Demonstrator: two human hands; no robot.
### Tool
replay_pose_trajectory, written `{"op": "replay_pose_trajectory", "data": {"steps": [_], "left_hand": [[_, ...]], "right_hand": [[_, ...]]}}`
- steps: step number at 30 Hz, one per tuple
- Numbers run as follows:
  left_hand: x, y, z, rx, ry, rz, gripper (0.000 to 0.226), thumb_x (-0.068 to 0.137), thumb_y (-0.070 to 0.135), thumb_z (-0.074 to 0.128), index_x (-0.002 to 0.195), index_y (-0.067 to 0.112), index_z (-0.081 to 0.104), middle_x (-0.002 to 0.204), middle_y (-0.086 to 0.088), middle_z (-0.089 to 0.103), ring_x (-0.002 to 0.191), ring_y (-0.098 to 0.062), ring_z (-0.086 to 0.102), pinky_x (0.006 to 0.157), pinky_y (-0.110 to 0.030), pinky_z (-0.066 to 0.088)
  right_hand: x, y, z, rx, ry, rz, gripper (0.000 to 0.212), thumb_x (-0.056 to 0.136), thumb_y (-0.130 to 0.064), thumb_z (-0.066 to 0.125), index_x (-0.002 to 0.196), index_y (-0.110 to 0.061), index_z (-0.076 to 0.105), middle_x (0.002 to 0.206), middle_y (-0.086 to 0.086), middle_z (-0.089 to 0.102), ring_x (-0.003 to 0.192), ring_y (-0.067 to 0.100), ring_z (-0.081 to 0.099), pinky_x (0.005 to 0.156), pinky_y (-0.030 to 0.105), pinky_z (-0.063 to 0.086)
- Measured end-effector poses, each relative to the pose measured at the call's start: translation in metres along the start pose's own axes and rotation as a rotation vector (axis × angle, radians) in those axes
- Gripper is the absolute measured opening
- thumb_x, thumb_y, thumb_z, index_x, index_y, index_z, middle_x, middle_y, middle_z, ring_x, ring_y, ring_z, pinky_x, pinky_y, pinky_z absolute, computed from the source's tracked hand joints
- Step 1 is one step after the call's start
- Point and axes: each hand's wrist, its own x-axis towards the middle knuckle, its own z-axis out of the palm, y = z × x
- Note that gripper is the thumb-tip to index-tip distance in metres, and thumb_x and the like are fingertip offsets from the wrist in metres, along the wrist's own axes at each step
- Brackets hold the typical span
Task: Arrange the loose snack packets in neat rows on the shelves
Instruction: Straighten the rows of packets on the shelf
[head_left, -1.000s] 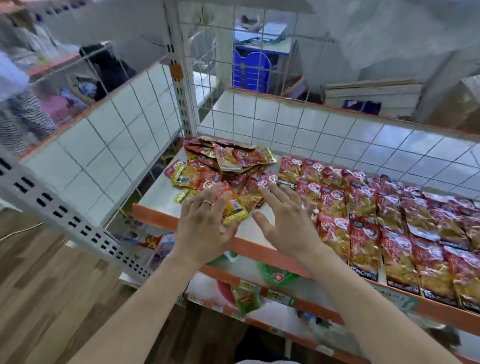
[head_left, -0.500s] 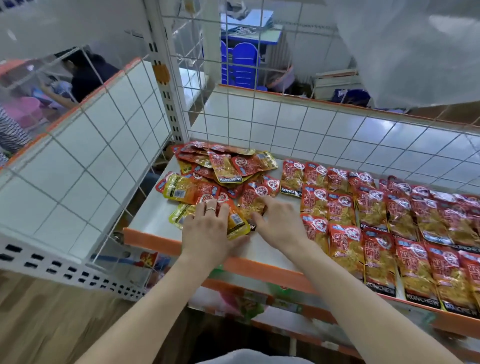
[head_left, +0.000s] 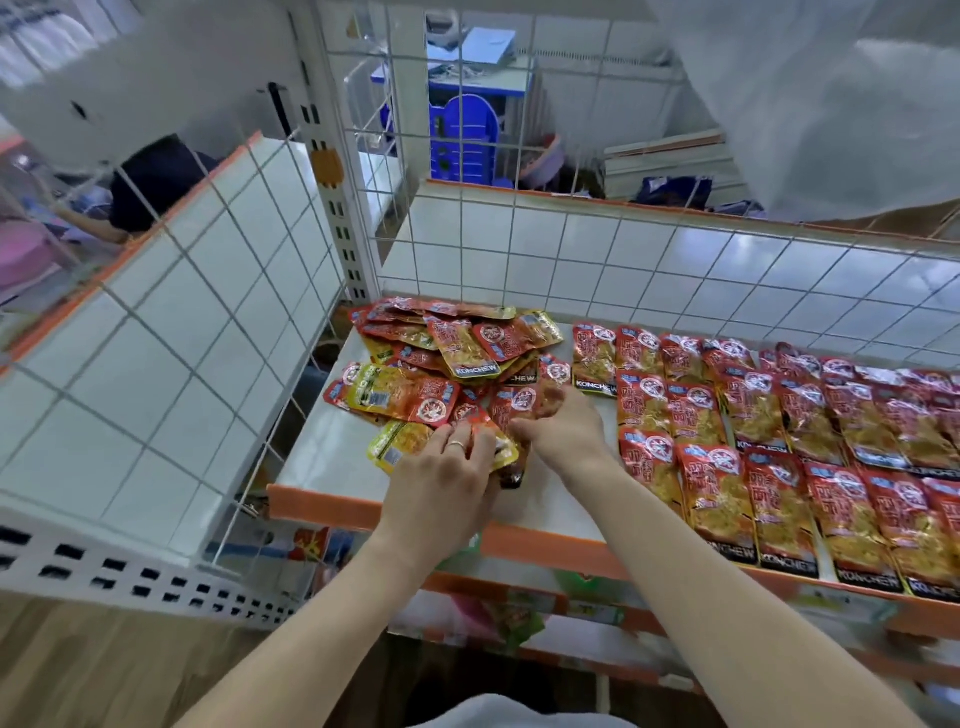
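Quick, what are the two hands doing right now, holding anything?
Left hand: curled round loose packets at the front edge of the pile.
Right hand: pinching a red packet from the pile.

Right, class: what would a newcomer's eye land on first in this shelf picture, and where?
A jumbled heap of loose packets, red and yellow, at the shelf's left end, with the left hand and right hand on its near edge. Right of it, neat rows of matching packets cover the shelf.
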Motion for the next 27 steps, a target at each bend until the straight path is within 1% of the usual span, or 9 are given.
{"op": "replay_pose_trajectory", "data": {"steps": [3,7,12,14,16,18,21,24,27], "left_hand": [[-0.002,-0.003,0.006,-0.070,0.198,0.038,0.027,0.083,0.017,0.073,0.108,0.009,0.069,0.106,-0.007,0.072,0.102,-0.026,0.068,0.060,-0.034,0.056],[-0.002,-0.007,0.015,-0.125,0.328,0.155,0.023,0.087,0.016,0.074,0.109,0.011,0.073,0.110,-0.006,0.072,0.101,-0.028,0.066,0.085,-0.042,0.052],[0.012,-0.007,0.015,-0.305,0.486,0.201,0.015,0.096,0.017,0.067,0.107,0.013,0.076,0.102,-0.002,0.073,0.086,-0.025,0.066,0.070,-0.041,0.051],[0.019,-0.003,0.009,-0.459,0.550,0.120,0.014,0.095,0.016,0.069,0.104,0.010,0.077,0.098,-0.003,0.074,0.081,-0.023,0.067,0.069,-0.039,0.053],[0.025,0.001,-0.003,-0.670,0.576,0.015,0.015,0.094,0.016,0.068,0.102,0.006,0.077,0.093,-0.004,0.074,0.079,-0.013,0.065,0.071,-0.024,0.053],[0.030,0.001,-0.017,-0.869,0.523,-0.176,0.014,0.096,0.018,0.067,0.097,0.009,0.077,0.078,0.003,0.071,0.065,-0.002,0.055,0.059,-0.014,0.043],[0.035,0.000,-0.030,-1.122,0.387,-0.535,0.016,0.096,0.029,0.066,0.085,0.018,0.069,0.059,0.003,0.059,0.049,-0.010,0.046,0.045,-0.027,0.034],[0.038,-0.004,-0.039,-1.433,0.360,-0.817,0.014,0.094,0.025,0.068,0.097,0.011,0.064,0.073,0.001,0.064,0.054,-0.004,0.058,0.050,-0.016,0.045],[0.035,-0.008,-0.042,-1.707,0.287,-0.932,0.028,0.091,0.012,0.071,0.113,0.011,0.054,0.098,-0.008,0.065,0.072,-0.008,0.069,0.063,-0.024,0.058]], "right_hand": [[-0.001,0.004,0.002,0.057,-0.042,0.034,0.012,0.079,-0.010,0.079,0.081,-0.017,0.070,0.085,0.003,0.072,0.087,0.023,0.068,0.086,0.042,0.057],[-0.005,0.004,-0.012,0.120,-0.051,-0.055,0.010,0.090,-0.014,0.071,0.082,-0.020,0.067,0.084,-0.002,0.067,0.082,0.018,0.064,0.070,0.026,0.052],[-0.013,-0.001,-0.041,0.190,0.037,-0.164,0.015,0.093,-0.012,0.066,0.088,-0.026,0.066,0.090,-0.004,0.069,0.090,0.019,0.067,0.087,0.042,0.057],[-0.018,-0.002,-0.051,0.218,0.055,-0.187,0.018,0.095,-0.012,0.064,0.089,-0.029,0.063,0.091,-0.003,0.069,0.088,0.017,0.069,0.087,0.041,0.058],[-0.022,-0.002,-0.060,0.266,0.072,-0.195,0.015,0.096,-0.012,0.063,0.093,-0.026,0.063,0.094,0.001,0.073,0.086,0.017,0.072,0.085,0.040,0.059],[-0.027,-0.002,-0.067,0.276,0.097,-0.215,0.012,0.097,-0.013,0.062,0.099,-0.025,0.064,0.094,0.004,0.075,0.082,0.015,0.074,0.078,0.037,0.061],[-0.036,-0.003,-0.076,0.339,0.129,-0.228,0.013,0.099,-0.014,0.060,0.109,-0.021,0.063,0.089,0.000,0.075,0.072,0.007,0.073,0.059,0.022,0.057],[-0.045,-0.003,-0.080,0.398,0.153,-0.232,0.014,0.099,-0.015,0.060,0.111,-0.020,0.064,0.082,-0.008,0.073,0.071,0.005,0.072,0.055,0.019,0.054],[-0.052,0.002,-0.079,0.446,0.171,-0.208,0.014,0.097,-0.017,0.063,0.109,-0.023,0.066,0.092,0.000,0.077,0.086,0.014,0.074,0.069,0.033,0.059]]}}
